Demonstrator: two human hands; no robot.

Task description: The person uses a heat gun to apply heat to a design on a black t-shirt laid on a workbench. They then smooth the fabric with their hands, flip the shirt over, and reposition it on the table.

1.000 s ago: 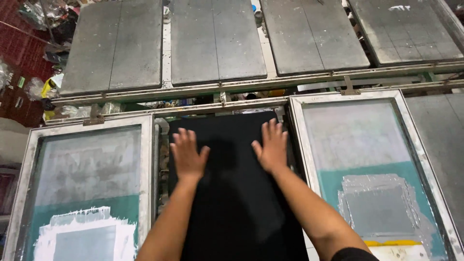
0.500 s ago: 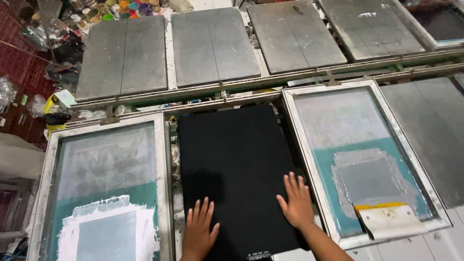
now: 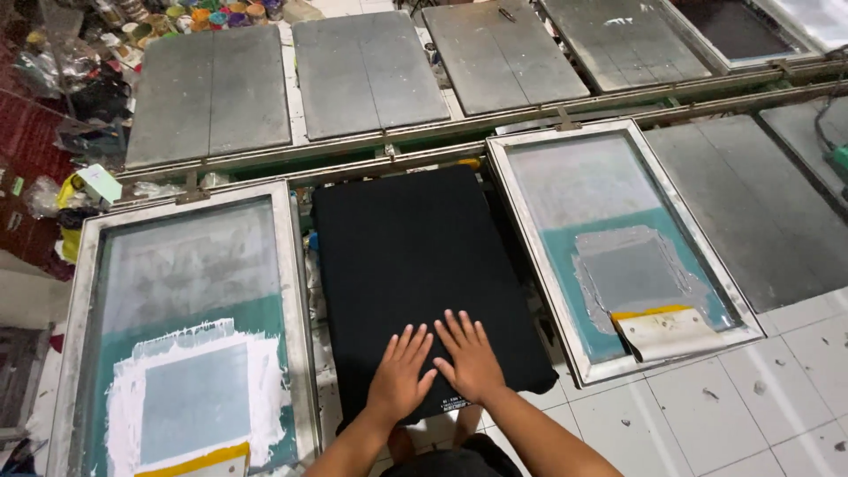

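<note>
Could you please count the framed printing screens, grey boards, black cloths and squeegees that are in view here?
Framed printing screens: 3, left, right, far right corner.
Grey boards: 6, four in the far row, two at right.
Black cloth: 1, with left hand and right hand flat on it.
Squeegees: 2.
Total: 12.

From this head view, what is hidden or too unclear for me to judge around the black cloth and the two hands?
- Black cloth: the board beneath is fully covered; the near hem is hidden by the left hand and right hand.
- Small pale mark near the hem: too small to make out.
- Left screen frame: its near end is cut off by the bottom edge.
- Paint pots: cut by the top edge, contents unclear.
</note>
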